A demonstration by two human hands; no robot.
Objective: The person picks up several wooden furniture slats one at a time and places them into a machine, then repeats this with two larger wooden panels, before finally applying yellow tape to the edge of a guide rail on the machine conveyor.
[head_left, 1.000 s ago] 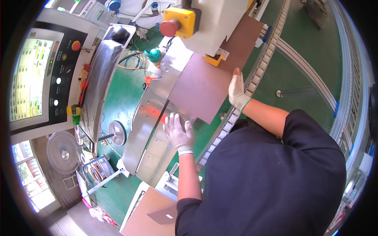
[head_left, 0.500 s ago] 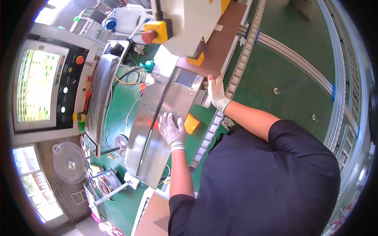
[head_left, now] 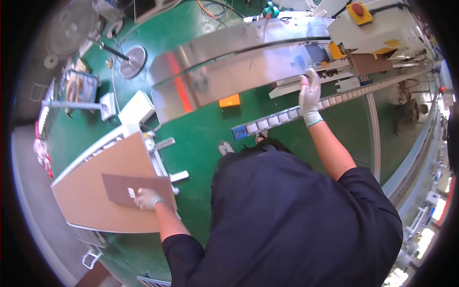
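Note:
My left hand (head_left: 148, 199), in a pale glove, is at the near edge of a dark brown rectangular panel (head_left: 114, 187). Its fingers reach over the panel beside a small white label (head_left: 131, 193), and nothing is gripped in them. The panel lies on a larger, lighter brown board surface (head_left: 86, 205) at the left. My right hand (head_left: 310, 95), gloved too, is held up at the near edge of the long metal machine table (head_left: 239, 71). Its fingers are stretched, thumb apart, and it holds nothing.
A roller conveyor rail (head_left: 287, 115) runs along the machine table's near side. An orange block (head_left: 229, 101) sits below that table's edge. Machine housing with a red emergency button (head_left: 357, 8) is at the far right. A standing fan (head_left: 71, 29) is at the far left.
My view and body have turned left. My left hand has left the metal table and reached the brown panel at the left. My right hand has come away from the brown sheet under the machine.

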